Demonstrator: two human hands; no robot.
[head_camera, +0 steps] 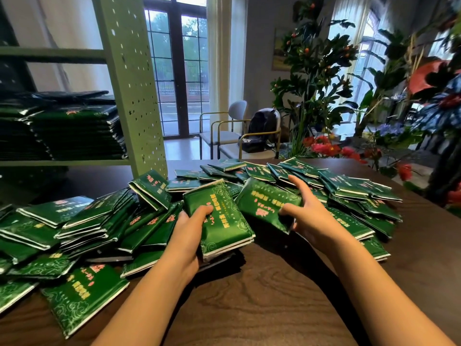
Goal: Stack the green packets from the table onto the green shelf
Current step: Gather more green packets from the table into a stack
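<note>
Several green packets with gold and red print lie in a loose heap [104, 221] across the dark wooden table [262, 303]. My left hand [189, 228] grips a small stack of packets [219, 221] at its near left edge, thumb on top. My right hand [306, 213] holds another green packet [267, 203] just right of that stack, thumb on its face and fingers round its far edge. The green shelf [129, 96] stands at the left, and two neat piles of packets [74, 131] lie on its board.
More packets spread along the table's far edge [336, 181]. Behind the table stand two chairs, one with a dark backpack [259, 131] on it. Plants and red flowers [324, 146] crowd the right side. The shelf's perforated upright [134, 121] rises just beyond the heap.
</note>
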